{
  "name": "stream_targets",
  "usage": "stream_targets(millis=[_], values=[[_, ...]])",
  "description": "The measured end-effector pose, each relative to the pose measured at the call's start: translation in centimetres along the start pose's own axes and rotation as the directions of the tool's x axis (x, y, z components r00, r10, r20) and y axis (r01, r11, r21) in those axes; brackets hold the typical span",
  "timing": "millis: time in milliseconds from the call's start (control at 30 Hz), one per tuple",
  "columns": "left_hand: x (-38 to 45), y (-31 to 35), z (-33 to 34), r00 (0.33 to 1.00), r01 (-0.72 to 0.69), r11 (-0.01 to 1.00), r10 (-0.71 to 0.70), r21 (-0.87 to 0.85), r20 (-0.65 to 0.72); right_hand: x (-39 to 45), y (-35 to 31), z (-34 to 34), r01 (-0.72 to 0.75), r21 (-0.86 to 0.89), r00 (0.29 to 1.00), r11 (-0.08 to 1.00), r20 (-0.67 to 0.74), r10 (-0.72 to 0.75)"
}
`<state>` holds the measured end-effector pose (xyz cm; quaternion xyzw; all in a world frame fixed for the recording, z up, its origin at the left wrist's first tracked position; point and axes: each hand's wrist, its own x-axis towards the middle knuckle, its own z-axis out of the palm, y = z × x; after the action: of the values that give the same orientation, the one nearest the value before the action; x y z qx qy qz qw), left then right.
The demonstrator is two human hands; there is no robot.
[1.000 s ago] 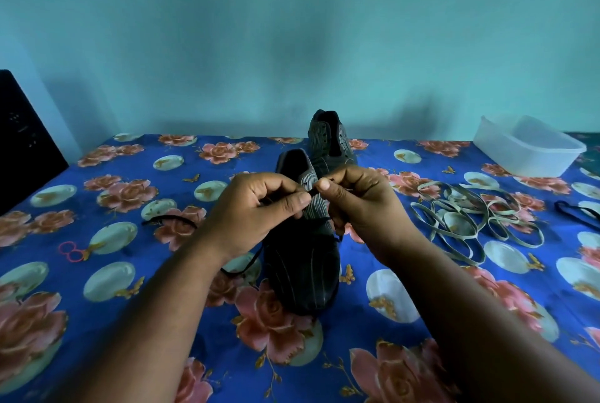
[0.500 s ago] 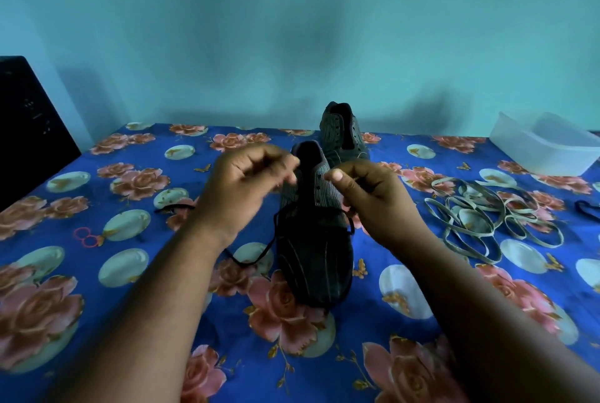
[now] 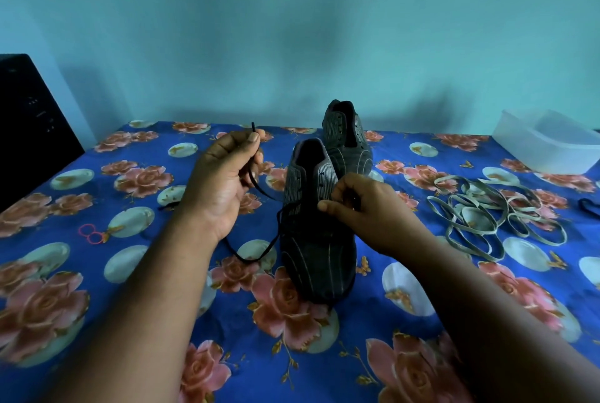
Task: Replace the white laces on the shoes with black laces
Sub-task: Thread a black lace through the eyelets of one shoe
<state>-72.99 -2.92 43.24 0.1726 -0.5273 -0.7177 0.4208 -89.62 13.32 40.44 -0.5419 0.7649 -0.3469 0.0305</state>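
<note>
A dark striped shoe [image 3: 316, 240] stands in the middle of the table, toe toward me. A black lace [image 3: 259, 251] runs from its lower eyelets and loops on the cloth at its left. My left hand [image 3: 224, 182] is raised left of the shoe and pinches the lace near its tip, which sticks up above my fingers. My right hand [image 3: 363, 208] grips the shoe's right eyelet flap; whether it also holds lace is hidden. The second shoe [image 3: 345, 136] stands behind the first, without a lace. The white laces [image 3: 496, 217] lie in a loose pile at the right.
A floral blue cloth [image 3: 146, 272] covers the table. A translucent plastic tub [image 3: 548, 143] sits at the back right. A black lace end [image 3: 587, 208] lies at the right edge. Small pink rings [image 3: 92, 234] lie at the left. A black box [image 3: 29, 123] stands far left.
My left hand has drawn the black lace up and to the left, away from the shoe. My right hand has dropped onto the shoe's right flap. The camera has tilted a little.
</note>
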Motion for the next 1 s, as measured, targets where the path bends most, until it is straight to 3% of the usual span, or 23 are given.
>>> stream_targets(millis=[100, 200, 267, 367, 433, 567, 633, 700, 767, 867, 1000], values=[[-0.1, 0.0, 0.0, 0.996, -0.045, 0.993, 0.036, 0.105, 0.084, -0.2, -0.1, -0.2, 0.069, 0.034, 0.995, 0.997, 0.072, -0.072], [-0.6, -0.4, 0.4, 0.981, -0.149, 0.946, 0.104, 0.289, 0.166, -0.7, -1.2, -0.5, 0.09, 0.356, 0.963, 0.93, 0.206, -0.172], [-0.7, -1.1, 0.7, 0.965, -0.203, 0.903, 0.12, 0.378, 0.232, -0.4, -1.3, -0.4, 0.074, 0.5, 0.972, 0.863, 0.156, -0.174], [-0.5, -2.1, 0.6, 0.942, -0.285, 0.801, 0.134, 0.527, 0.306, 0.7, 0.2, 0.5, 0.109, 0.267, 0.992, 0.958, -0.088, -0.089], [-0.7, -2.7, 0.8, 0.927, -0.351, 0.715, 0.173, 0.604, 0.333, 1.0, 0.9, 1.2, 0.137, 0.074, 0.987, 0.988, -0.096, -0.13], [-1.0, -3.5, 1.5, 0.904, -0.423, 0.605, 0.226, 0.675, 0.364, 1.4, 1.3, 1.8, 0.167, -0.113, 0.982, 0.979, -0.071, -0.176], [-0.9, -4.1, 1.5, 0.864, -0.503, 0.462, 0.278, 0.731, 0.42, 1.6, 1.5, 1.5, 0.161, -0.125, 0.978, 0.979, -0.112, -0.175], [-1.0, -4.6, 1.8, 0.818, -0.555, 0.235, 0.326, 0.798, 0.473, 1.8, 1.9, 1.2, 0.175, -0.059, 0.974, 0.983, -0.134, -0.181], [-1.1, -4.7, 2.2, 0.801, -0.55, 0.118, 0.354, 0.827, 0.482, 1.9, 2.4, 0.9, 0.187, -0.01, 0.971, 0.982, -0.147, -0.187], [-1.2, -4.7, 2.4, 0.791, -0.543, 0.071, 0.379, 0.837, 0.481, 2.0, 2.9, 0.7, 0.194, 0.007, 0.966, 0.981, -0.176, -0.19], [-1.1, -4.6, 2.1, 0.825, -0.488, 0.078, 0.366, 0.869, 0.431, 2.0, 3.2, 0.5, 0.213, 0.035, 0.959, 0.976, -0.201, -0.202]])
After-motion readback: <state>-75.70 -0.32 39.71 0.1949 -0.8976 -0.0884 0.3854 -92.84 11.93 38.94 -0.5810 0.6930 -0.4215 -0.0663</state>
